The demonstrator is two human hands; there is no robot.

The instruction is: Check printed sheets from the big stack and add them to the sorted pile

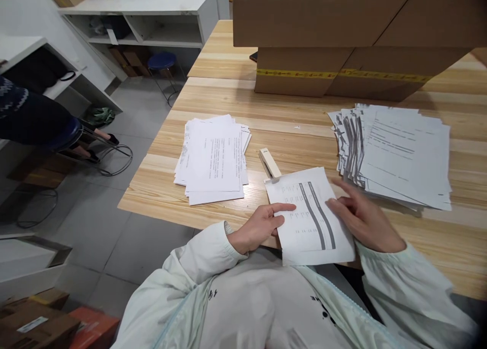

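Note:
A printed sheet of paper [304,245] with two dark bands lies tilted across the table's front edge, close to my body. My left hand [258,227] grips its left edge, index finger stretched over the top face. At the right edge is my right hand [365,219], its thumb against the paper and its index finger pointing forward; whether other sheets lie beneath is hidden. Just beyond the sheet's upper left corner, a white stapler [269,162] rests on the wooden table, partly covered by the paper.
To the left lies a stack of printed papers [213,156]. A taller, uneven paper pile [403,151] sits at the right. Cardboard boxes [304,72] stand stacked at the back of the table [213,98]. A person [34,113] sits on a stool at far left.

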